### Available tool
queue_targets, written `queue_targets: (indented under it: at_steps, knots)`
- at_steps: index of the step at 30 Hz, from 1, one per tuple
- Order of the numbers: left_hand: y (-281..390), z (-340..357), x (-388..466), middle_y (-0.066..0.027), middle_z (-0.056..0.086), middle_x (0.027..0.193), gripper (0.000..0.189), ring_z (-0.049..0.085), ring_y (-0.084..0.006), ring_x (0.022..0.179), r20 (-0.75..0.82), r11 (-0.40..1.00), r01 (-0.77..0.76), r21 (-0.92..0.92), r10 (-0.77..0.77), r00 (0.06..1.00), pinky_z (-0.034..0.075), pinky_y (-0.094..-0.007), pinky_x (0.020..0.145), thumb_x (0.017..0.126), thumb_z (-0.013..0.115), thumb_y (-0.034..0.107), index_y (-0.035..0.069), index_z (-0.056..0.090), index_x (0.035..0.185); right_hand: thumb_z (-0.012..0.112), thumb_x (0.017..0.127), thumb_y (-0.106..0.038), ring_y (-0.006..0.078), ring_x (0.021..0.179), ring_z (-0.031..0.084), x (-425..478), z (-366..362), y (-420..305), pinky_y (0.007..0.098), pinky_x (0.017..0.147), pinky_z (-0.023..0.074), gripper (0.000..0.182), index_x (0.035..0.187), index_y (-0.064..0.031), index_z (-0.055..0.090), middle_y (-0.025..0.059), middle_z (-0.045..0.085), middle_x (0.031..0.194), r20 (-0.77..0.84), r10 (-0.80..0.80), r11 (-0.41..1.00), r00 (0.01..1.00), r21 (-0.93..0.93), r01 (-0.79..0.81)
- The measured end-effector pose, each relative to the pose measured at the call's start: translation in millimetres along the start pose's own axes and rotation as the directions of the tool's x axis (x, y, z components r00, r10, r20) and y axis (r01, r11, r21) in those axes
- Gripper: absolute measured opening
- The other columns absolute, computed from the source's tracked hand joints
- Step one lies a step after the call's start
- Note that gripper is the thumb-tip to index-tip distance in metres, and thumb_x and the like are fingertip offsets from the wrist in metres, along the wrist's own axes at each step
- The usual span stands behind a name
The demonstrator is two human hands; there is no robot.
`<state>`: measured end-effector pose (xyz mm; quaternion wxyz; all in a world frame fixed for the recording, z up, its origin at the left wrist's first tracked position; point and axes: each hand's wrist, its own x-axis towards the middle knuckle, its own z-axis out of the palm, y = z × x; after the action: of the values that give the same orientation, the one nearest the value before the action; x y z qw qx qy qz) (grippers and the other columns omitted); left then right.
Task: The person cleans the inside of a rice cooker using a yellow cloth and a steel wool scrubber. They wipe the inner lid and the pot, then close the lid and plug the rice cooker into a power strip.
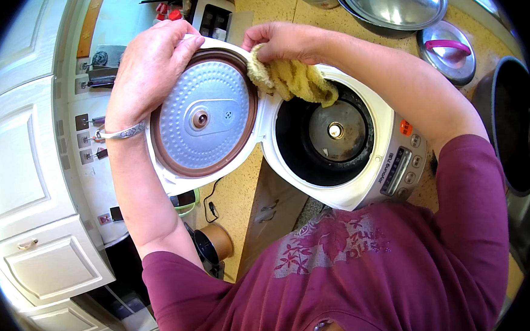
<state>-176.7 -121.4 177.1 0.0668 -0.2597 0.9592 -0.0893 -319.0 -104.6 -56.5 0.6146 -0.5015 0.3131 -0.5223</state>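
Note:
A white Joyoung rice cooker stands before me on the countertop, its hinged lid swung wide to the left. My left hand grips the rim of that lid, thumb over the edge. In my right hand is a bunched yellow cloth, held at the hinge side of the lid, with its lower end hanging over the cooker's opening. The inner pot is out, so the dark cavity and the round heating plate show, with stains and a small pale scrap on the plate.
At the upper right are a lidded metal pan, a pot lid with a pink handle and a dark pot. A power cord and a brown-sided pot lie left along the yellow countertop. White cabinets line the left.

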Motion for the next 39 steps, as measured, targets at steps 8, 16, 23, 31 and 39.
queue_targets:
  at_steps: [8,16,23,31,39]
  knots:
    - [-5,1,-2,-0.0196,0.070,0.101,0.030,0.067,-0.0387,0.097,0.000,0.988,0.073,-0.137,-0.074,0.997,0.052,-0.0431,0.084,0.105,0.053,0.030,0.005,0.066,0.113,0.060,0.090,-0.002,0.0181,0.102,0.065,1,3,-36,0.0333,0.097,0.0498,0.030,0.119,-0.0070,0.069,0.0071,0.071,0.106,-0.103,-0.306,0.913,0.946,-0.314,0.261]
    - [-11,-1,-2,-0.0119,0.070,0.106,0.038,0.063,-0.0205,0.097,-0.055,0.977,0.095,-0.193,-0.107,0.993,0.049,-0.0334,0.089,0.111,0.044,0.032,0.004,0.063,0.127,0.063,0.081,-0.002,0.0206,0.092,0.065,-3,-5,-12,0.0356,0.087,0.0517,0.030,0.110,-0.0070,0.069,0.0104,0.070,0.096,-0.047,-0.056,0.829,0.997,-0.559,0.020]
    - [-12,2,-5,-0.0181,0.072,0.109,0.036,0.069,-0.0318,0.103,-0.069,0.961,0.139,-0.238,-0.160,0.985,0.052,-0.0384,0.090,0.109,0.046,0.032,0.004,0.063,0.123,0.063,0.088,-0.007,0.0185,0.088,0.065,-13,0,-29,0.0352,0.085,0.0532,0.021,0.108,-0.0059,0.070,0.0080,0.072,0.095,-0.128,-0.149,0.864,0.981,-0.499,0.066]
    - [-21,-2,-6,-0.0056,0.068,0.100,0.037,0.063,-0.0112,0.093,0.039,0.811,0.278,-0.515,-0.301,0.953,0.051,-0.0258,0.084,0.111,0.045,0.032,0.003,0.065,0.123,0.060,0.087,-0.007,0.0202,0.094,0.066,-14,-2,-36,0.0354,0.090,0.0517,0.025,0.110,-0.0052,0.069,0.0109,0.071,0.098,-0.065,-0.131,0.815,0.989,-0.576,0.070]
    - [-36,6,-7,-0.0119,0.070,0.102,0.030,0.064,-0.0193,0.093,-0.042,0.814,0.191,-0.548,-0.255,0.966,0.051,-0.0339,0.087,0.109,0.044,0.022,0.001,0.065,0.114,0.064,0.089,-0.017,0.0271,0.087,0.066,13,27,-99,0.0394,0.082,0.0513,0.025,0.109,-0.0014,0.066,0.0175,0.069,0.093,-0.043,-0.503,0.641,0.863,-0.689,0.339]
